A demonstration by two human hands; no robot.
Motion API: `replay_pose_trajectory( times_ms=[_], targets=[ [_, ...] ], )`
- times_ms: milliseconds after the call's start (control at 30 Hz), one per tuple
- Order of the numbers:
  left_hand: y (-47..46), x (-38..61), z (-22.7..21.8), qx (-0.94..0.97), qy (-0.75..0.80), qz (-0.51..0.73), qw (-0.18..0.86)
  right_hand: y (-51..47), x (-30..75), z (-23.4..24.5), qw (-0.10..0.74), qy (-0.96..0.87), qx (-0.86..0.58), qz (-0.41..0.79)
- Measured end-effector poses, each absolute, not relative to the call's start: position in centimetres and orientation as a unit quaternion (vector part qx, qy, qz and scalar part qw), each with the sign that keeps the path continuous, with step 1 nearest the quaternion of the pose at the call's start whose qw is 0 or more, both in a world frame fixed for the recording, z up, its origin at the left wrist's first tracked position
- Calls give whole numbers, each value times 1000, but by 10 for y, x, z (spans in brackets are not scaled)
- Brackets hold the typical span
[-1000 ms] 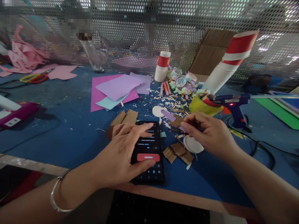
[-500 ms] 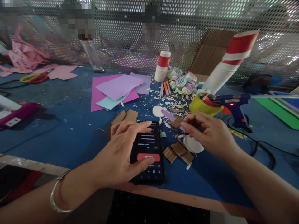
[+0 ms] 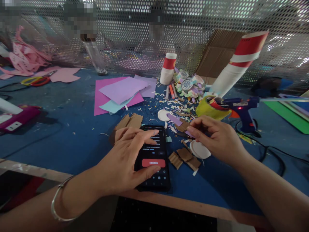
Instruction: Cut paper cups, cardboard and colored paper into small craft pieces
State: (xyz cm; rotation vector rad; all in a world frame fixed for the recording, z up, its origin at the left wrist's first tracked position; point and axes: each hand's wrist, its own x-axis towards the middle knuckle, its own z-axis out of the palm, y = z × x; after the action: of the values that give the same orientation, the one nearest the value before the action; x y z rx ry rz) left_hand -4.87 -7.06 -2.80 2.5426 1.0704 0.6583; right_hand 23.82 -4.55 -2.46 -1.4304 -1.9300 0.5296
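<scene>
A black smartphone (image 3: pixel 158 185) lies on the blue table, its screen lit with lines of text and a red button. Over it is my left hand (image 3: pixel 123 158), fingers apart, the index finger across the upper screen and the thumb by the red button. Whether the fingertips touch the glass I cannot tell. My right hand (image 3: pixel 212 137) is closed in a pinch beside a purple paper scrap (image 3: pixel 189 133) and a brown cardboard piece (image 3: pixel 182 125). What it grips is hidden by the fingers. A purple paper strip (image 3: pixel 174 119) lies just beyond the cardboard.
A blue glue gun (image 3: pixel 245 104) with a red light rests at a yellow holder (image 3: pixel 210 109), its black cable (image 3: pixel 265 151) trailing right. Paper cup stacks (image 3: pixel 168 69), coloured sheets (image 3: pixel 123 90), cardboard scraps (image 3: pixel 189 158), white discs (image 3: pixel 200 149) and several paper shreds lie about.
The left hand's fingers have shifted slightly over the phone screen, with the index fingertip a little farther right and the middle finger lower. The right hand stays in place.
</scene>
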Motion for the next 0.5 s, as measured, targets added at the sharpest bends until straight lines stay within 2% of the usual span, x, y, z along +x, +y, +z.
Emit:
replay_pose_trajectory(
  times_ms=[167,500],
  targets=[
    [-70,-47,-31,882,398,202,150,-46,239,-25,333,-744,-546,194],
    [-73,-47,-31,874,396,252,130,-47,238,-23,328,-743,-550,196]
  ],
)
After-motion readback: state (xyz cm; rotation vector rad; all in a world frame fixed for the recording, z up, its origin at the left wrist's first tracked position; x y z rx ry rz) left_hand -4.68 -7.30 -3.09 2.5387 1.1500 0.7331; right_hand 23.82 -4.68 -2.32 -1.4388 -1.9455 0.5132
